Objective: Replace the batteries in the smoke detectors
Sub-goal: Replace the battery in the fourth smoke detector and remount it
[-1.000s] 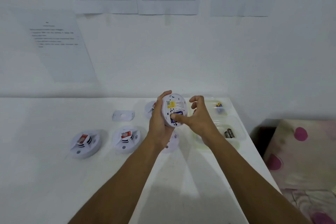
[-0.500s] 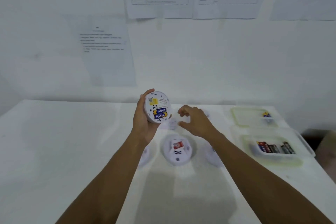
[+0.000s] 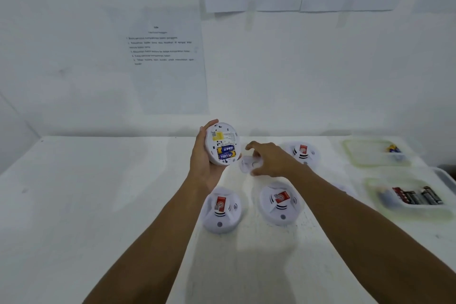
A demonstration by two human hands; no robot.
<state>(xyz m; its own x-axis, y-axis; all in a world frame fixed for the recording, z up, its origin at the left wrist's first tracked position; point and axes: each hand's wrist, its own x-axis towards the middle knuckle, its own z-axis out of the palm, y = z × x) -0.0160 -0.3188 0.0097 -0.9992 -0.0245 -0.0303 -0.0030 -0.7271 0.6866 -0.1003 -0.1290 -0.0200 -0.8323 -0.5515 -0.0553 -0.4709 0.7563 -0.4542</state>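
The left hand [image 3: 204,164] grips a round white smoke detector [image 3: 222,144] at frame centre, raised above the table [image 3: 98,192], back side facing the camera. Its open battery bay holds two blue-and-yellow batteries [image 3: 226,152]; the lettering reads "CELL". A yellow sticker sits above the bay; its print is too small to read.

The right hand [image 3: 270,160] hovers with curved fingers over a small white cover [image 3: 246,163] lying on the table just right of the held detector. Contact cannot be determined.

Three more detectors lie face up with red labels: lower centre [image 3: 220,210], right of it [image 3: 281,202], and behind the right hand [image 3: 302,153].

At right, a clear tray [image 3: 350,153] holds blue-and-yellow batteries [image 3: 393,149]; below it, a second tray [image 3: 372,189] holds dark batteries [image 3: 417,196].

Printed sheets [image 3: 167,57] hang on the wall; their text is illegible.
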